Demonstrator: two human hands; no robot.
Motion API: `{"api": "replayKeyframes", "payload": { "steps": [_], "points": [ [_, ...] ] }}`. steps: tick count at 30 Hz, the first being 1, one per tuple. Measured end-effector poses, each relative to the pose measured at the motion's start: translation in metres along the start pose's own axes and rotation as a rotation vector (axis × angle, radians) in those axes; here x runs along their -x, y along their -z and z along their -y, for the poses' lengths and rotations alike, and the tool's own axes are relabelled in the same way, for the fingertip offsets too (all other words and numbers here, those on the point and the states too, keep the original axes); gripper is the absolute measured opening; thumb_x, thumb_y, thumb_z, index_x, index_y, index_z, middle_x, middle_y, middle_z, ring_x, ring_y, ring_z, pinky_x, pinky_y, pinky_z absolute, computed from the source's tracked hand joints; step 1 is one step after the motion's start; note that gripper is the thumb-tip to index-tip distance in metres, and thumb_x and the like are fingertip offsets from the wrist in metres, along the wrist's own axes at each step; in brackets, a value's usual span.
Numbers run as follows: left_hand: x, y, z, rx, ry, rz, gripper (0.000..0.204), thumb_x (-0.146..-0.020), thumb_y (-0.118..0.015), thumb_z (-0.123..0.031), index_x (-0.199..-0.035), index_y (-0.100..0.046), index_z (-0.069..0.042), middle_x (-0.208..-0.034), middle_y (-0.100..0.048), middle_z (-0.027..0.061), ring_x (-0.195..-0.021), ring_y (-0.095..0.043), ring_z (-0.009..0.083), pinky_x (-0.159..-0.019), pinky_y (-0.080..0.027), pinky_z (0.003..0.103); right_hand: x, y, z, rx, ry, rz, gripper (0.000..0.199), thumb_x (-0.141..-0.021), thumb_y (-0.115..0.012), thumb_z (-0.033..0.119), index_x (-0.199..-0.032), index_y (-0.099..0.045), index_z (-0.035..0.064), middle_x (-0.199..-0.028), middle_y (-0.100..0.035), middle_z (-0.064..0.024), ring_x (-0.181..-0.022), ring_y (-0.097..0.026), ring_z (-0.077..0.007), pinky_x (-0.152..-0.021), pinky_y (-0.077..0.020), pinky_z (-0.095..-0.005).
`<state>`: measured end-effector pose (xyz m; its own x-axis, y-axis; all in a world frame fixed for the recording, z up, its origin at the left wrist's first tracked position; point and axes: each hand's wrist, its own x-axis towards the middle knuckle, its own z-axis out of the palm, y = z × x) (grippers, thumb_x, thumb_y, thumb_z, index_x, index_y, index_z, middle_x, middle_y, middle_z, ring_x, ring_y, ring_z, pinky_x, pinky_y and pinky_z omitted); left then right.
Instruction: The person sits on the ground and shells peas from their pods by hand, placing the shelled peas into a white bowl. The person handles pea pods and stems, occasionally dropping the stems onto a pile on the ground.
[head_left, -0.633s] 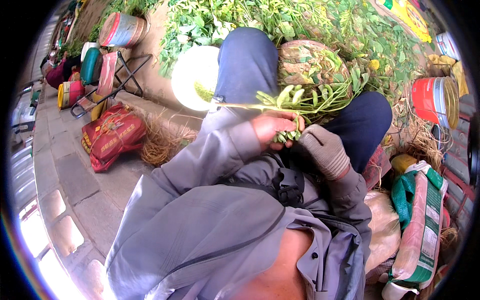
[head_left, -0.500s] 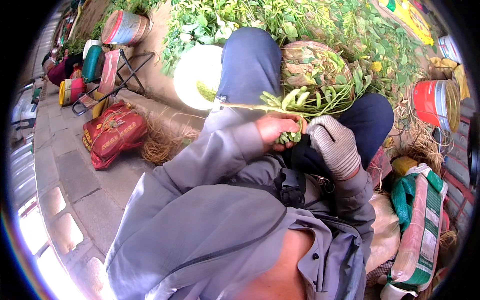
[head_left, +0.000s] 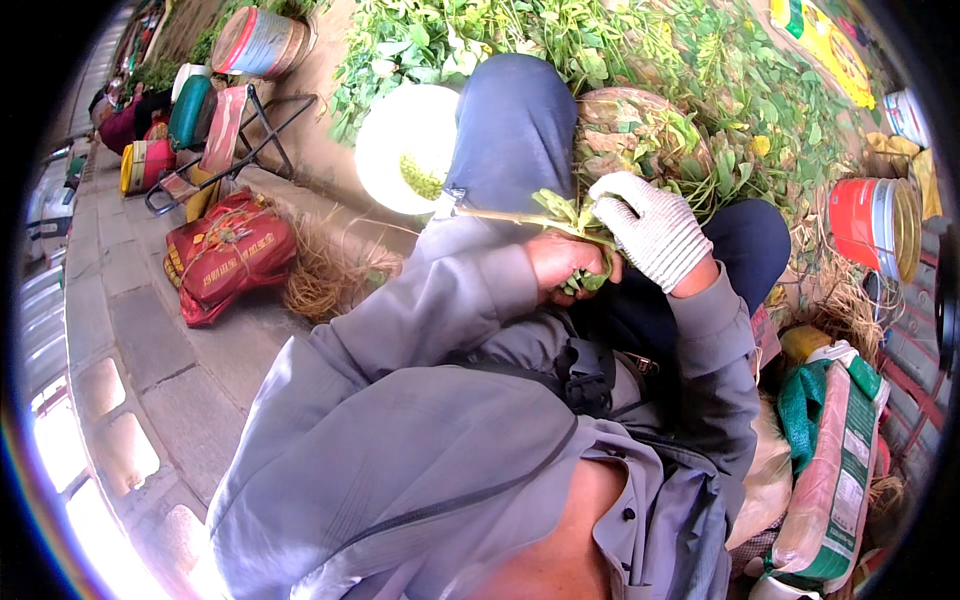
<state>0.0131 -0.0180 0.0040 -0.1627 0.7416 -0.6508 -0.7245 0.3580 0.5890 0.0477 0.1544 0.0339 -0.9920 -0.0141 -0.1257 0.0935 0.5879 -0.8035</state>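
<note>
Across my lap lies a bean stalk (head_left: 500, 215) with green pods (head_left: 562, 208) and leaves at its right part. My left hand (head_left: 562, 264), bare, is curled closed round the stalk, with green pods or leaves showing below its fingers. My right hand (head_left: 655, 232), in a whitish knitted glove, has its fingers bent over the pods just right of the left hand; its fingertips are partly hidden. Beyond my left knee stands a white bucket (head_left: 385, 150) with green pods inside.
Pulled leafy plants (head_left: 640, 40) cover the ground ahead, with a round basket of leaves (head_left: 625, 105) by my knee. A red bag (head_left: 232, 255) and folding stool (head_left: 265, 130) lie left; a red bucket (head_left: 855, 220) and packed sack (head_left: 825, 480) right. A person (head_left: 118, 125) sits far left.
My right hand has risen and moved from beside my left hand onto the pods on the stalk, its fingers now reaching over them. The left hand keeps its hold.
</note>
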Motion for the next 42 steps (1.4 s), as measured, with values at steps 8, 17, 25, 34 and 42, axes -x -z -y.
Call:
{"api": "replayKeyframes", "payload": {
  "steps": [8,17,25,34,42],
  "points": [
    [-0.003,0.006,0.003,0.042,0.054,0.128,0.023,-0.077,-0.054,-0.014,-0.095,-0.063,-0.004,-0.071,-0.054,0.0023,-0.058,-0.049,0.0097,-0.045,-0.033,0.022,0.016,-0.002,0.011,-0.192,-0.031,-0.155,0.017,-0.088,-0.064,0.02,-0.102,-0.063,0.0102,-0.09,-0.068,-0.015,-0.083,-0.067,-0.0345,-0.071,-0.0532,-0.0382],
    [0.011,0.006,-0.006,0.124,0.053,0.186,0.031,-0.072,-0.056,-0.008,-0.101,-0.066,-0.005,-0.076,-0.059,0.0024,-0.062,-0.055,0.0109,-0.043,-0.035,0.022,0.032,-0.003,0.016,-0.258,-0.129,-0.32,0.01,-0.089,-0.061,0.009,-0.098,-0.062,0.0048,-0.085,-0.066,-0.0094,-0.079,-0.065,-0.0174,-0.074,-0.0512,-0.0304],
    [0.065,0.034,-0.026,0.432,-0.006,0.258,0.02,-0.082,-0.062,-0.004,-0.101,-0.064,0.001,-0.069,-0.057,0.0069,-0.048,-0.047,0.0099,-0.034,-0.032,0.021,0.033,0.013,0.008,-0.548,-0.253,-0.492,0.011,-0.092,-0.056,0.007,-0.102,-0.06,0.0041,-0.072,-0.056,-0.0026,-0.053,-0.049,-0.0068,-0.043,-0.0362,-0.0207],
    [0.101,0.188,-0.047,0.383,-0.551,-0.568,0.02,-0.089,-0.051,-0.008,-0.103,-0.06,0.002,-0.082,-0.062,0.0079,-0.068,-0.06,0.0184,-0.057,-0.05,0.028,0.038,0.01,-0.003,-0.816,-0.299,-0.459,0.014,-0.091,-0.055,0.007,-0.103,-0.058,0.0037,-0.074,-0.058,-0.0068,-0.046,-0.046,-0.0082,-0.042,-0.0361,-0.0209],
    [0.071,0.291,-0.052,0.126,-0.527,-1.097,0.031,-0.086,-0.042,0.0,-0.108,-0.063,-0.004,-0.097,-0.07,0.0132,-0.087,-0.065,0.0231,-0.074,-0.048,0.03,0.038,0.007,0.012,-0.872,-0.276,-0.438,0.016,-0.087,-0.054,0.001,-0.102,-0.057,0.0033,-0.07,-0.058,-0.0081,-0.042,-0.042,-0.0079,-0.037,-0.0329,-0.021]
  ]
}}
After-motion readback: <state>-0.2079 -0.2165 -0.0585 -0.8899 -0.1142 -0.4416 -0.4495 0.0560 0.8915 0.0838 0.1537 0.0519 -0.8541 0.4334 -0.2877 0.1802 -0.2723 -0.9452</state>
